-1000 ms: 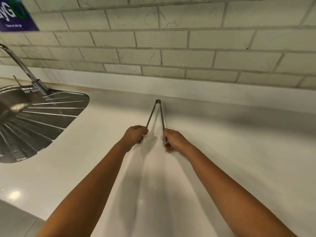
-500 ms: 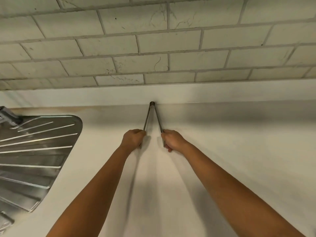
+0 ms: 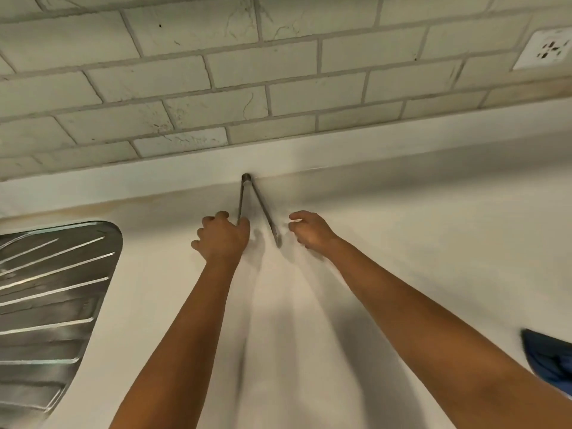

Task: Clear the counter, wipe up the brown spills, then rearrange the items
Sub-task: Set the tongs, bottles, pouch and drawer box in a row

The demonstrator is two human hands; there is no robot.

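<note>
Metal tongs [image 3: 263, 209] lie on the white counter [image 3: 402, 243], hinge end against the low back ledge, arms spread toward me. My left hand [image 3: 223, 236] curls its fingers around the end of the left arm of the tongs. My right hand [image 3: 309, 230] hovers just right of the right arm, fingers loosely curled, a small gap between them and the metal. A blue cloth [image 3: 548, 360] lies at the right edge of the counter.
A steel sink drainboard [image 3: 46, 305] with raised ribs fills the left side. A tiled wall [image 3: 278, 88] rises behind the ledge, with a white wall socket [image 3: 544, 51] at the upper right.
My right hand has let go of the right arm of the tongs and moved slightly right. The view has shifted right, bringing the cloth and socket into sight and the tap out.
</note>
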